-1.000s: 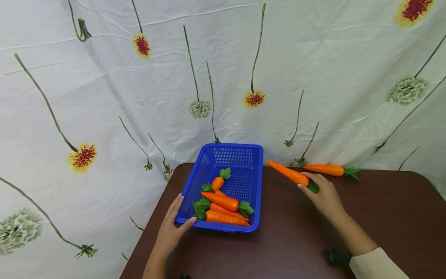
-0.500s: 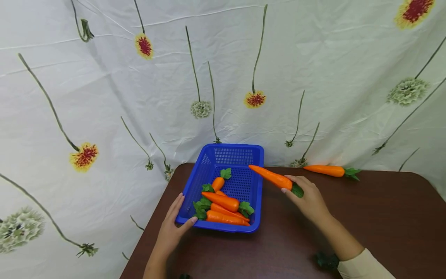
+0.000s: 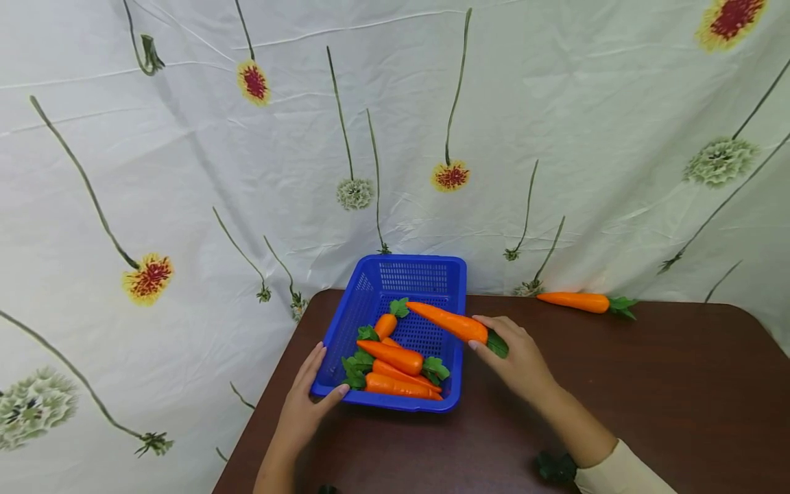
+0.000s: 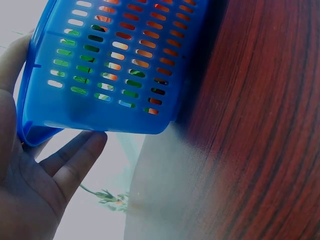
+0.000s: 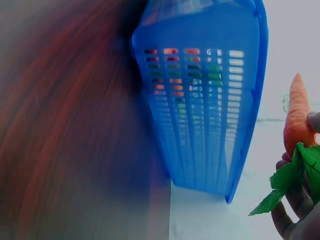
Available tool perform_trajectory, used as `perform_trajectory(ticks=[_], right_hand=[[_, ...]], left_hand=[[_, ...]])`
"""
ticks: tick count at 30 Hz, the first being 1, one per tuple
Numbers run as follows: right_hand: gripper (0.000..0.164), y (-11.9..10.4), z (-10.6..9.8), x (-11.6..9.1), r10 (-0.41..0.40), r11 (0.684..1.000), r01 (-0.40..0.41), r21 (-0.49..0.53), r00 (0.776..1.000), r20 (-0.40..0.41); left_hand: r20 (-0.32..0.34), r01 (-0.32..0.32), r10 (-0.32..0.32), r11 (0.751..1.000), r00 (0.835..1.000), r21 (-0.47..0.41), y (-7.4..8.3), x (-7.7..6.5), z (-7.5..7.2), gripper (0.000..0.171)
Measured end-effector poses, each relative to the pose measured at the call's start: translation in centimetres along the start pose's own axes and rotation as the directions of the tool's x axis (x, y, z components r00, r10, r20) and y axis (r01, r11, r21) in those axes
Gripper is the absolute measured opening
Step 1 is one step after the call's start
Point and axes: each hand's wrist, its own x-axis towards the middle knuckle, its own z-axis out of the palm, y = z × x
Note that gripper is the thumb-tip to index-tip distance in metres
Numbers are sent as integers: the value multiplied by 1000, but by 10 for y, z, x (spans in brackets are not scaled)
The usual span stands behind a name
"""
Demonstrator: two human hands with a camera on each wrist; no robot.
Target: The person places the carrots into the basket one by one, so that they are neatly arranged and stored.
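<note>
My right hand point(image 3: 518, 357) pinches an orange carrot point(image 3: 447, 321) near its leafy green end. It holds the carrot over the right rim of a blue plastic basket point(image 3: 461, 329), tip pointing left and slightly up. In the right wrist view this carrot point(image 5: 298, 115) shows beside the basket's slotted wall point(image 5: 210, 35). Several carrots point(image 3: 395, 357) with green tops lie heaped in the basket's near part. At the near left corner, my left hand point(image 3: 300, 405) rests on the rim, thumb and fairly straight fingers spread around the corner.
Another carrot point(image 3: 577, 301) lies at the back of the dark brown table point(image 3: 679, 384), leaves to the right. Behind the table hangs a white cloth point(image 3: 395, 137) with printed flowers. A dark object point(image 3: 555, 468) is by my right wrist.
My right hand has carried its carrot leftward, from the table right of the basket to over the basket's right side. My left hand and the basket have stayed put.
</note>
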Motion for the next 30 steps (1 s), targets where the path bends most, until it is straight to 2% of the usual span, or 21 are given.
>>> perform_trajectory(ticks=[7,14,23,30], right_hand=[[44,-16,16,-4,-50,999,49,11,998,50],[42,-30,30,-5,-106,993,102,54,992,62],[40,-47,49,-8,-127,985,116,130,988,84],[43,-57,62,-11,-119,980,95,172,983,137]], left_hand=[[-2,0,0,1000,1000,1,0,1,0,85],[0,8,-8,1000,1000,2,0,1,0,85],[1,10,-10,1000,1000,9,1,-1,0,85],[5,16,-16,1000,1000,10,-1,0,1,85]])
